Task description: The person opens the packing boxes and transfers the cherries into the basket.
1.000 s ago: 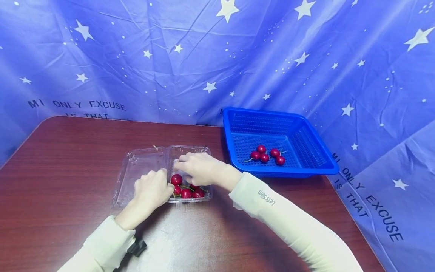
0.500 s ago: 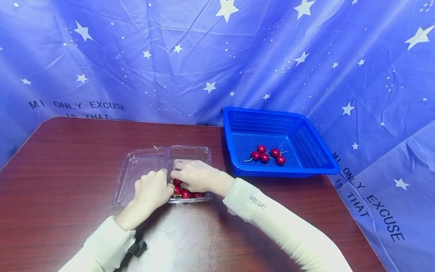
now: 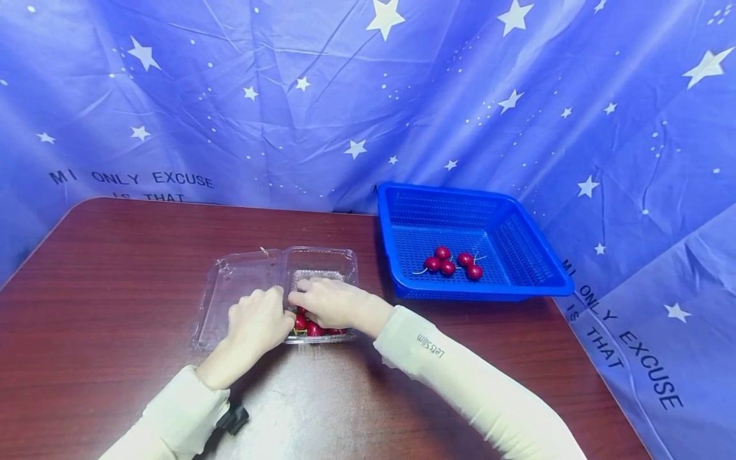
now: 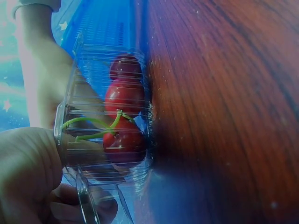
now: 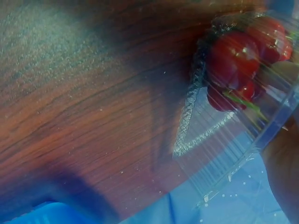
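A clear plastic clamshell box (image 3: 322, 255) lies with its lid (image 3: 236, 287) folded back to the left. Several red cherries (image 3: 314, 328) with green stems fill its near end. My left hand (image 3: 259, 322) grips the box at the side where lid and box meet, thumb over the rim in the left wrist view. My right hand (image 3: 339, 303) reaches down into the box over the cherries, its fingertips hidden among them in the head view. Through the clear wall, the right wrist view shows cherries (image 5: 232, 58) close to a finger (image 5: 285, 72).
To the right at the back stands a blue plastic basket (image 3: 397, 281) with several cherries (image 3: 447, 267) on its floor. A starry blue cloth (image 3: 322, 128) hangs behind the brown wooden table (image 3: 115, 275). A small black object (image 3: 232, 418) is by the left sleeve.
My right hand has come down and towards me, from the far part of the box onto the cherries, covering some of them. My left hand has stayed on the box.
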### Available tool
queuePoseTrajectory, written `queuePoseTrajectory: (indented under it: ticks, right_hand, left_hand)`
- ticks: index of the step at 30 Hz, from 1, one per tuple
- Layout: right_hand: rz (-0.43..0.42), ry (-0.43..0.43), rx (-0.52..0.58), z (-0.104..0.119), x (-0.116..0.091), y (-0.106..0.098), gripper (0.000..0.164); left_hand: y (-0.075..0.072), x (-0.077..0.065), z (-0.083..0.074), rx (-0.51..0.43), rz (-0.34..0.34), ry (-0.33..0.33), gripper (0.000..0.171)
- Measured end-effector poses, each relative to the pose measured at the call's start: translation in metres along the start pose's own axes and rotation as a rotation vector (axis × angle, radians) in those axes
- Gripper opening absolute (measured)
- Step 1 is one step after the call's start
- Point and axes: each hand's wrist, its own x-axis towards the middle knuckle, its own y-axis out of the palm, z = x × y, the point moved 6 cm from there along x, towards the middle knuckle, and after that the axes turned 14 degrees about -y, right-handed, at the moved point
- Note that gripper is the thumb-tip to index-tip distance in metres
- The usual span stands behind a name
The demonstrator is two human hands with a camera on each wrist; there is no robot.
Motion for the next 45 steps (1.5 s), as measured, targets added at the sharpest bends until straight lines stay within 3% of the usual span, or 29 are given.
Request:
queuePoseTrajectory:
  ticks: [11,21,45]
  right_hand:
    - [0.051,-0.008,-0.005,0.000,0.000,0.004,0.026]
    - [0.036,0.004,0.024,-0.003,-0.001,0.001,0.025]
    - [-0.041,0.097,0.017,-0.031,-0.021,-0.034,0.029]
  left_hand:
    - [0.001,0.001,0.000,-0.010,-0.006,0.006,0.009]
    - [0.001,0.002,0.000,-0.003,0.006,0.004,0.012]
    - [0.000,0.001,0.001,-0.002,0.008,-0.002,0.017]
